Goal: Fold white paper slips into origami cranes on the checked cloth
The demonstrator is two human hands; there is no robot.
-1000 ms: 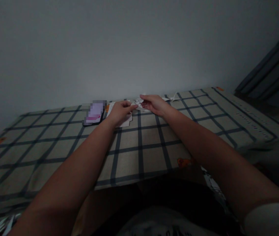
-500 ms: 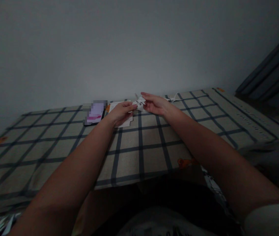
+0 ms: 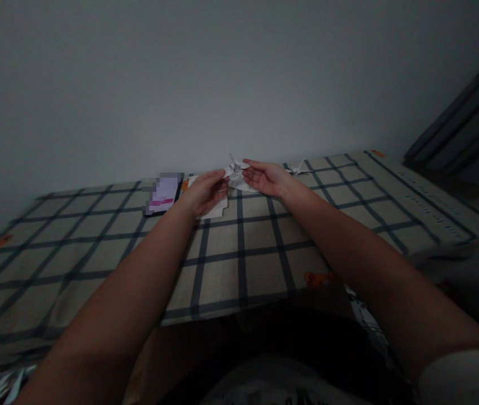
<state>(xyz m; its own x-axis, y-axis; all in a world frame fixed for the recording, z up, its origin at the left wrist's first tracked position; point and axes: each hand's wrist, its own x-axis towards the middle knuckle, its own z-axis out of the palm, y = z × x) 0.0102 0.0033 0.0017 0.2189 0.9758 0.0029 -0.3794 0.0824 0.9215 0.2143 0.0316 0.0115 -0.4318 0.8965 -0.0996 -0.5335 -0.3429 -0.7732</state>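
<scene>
A white folded paper crane (image 3: 234, 167) is held up between my two hands above the far part of the table. My left hand (image 3: 206, 192) pinches its left side between thumb and fingers. On the other side, the fingertips of my right hand (image 3: 267, 178) are closed on its right edge, with the palm turned toward me. A thin point of paper sticks up from the crane. Just below it a white piece of paper (image 3: 243, 184) shows, partly covered by my right hand.
A second paper crane (image 3: 298, 168) lies behind my right wrist. White paper sheets (image 3: 216, 212) lie under my left hand, beside a phone (image 3: 164, 194) with a lit, partly blurred screen. The checked tablecloth (image 3: 260, 256) reaches a grey wall; a dark curtain (image 3: 467, 124) hangs at right.
The crane has risen slightly and turned in my hands, its pointed tip now higher and further left. My left fingers have shifted up along it; my right hand is nearly still.
</scene>
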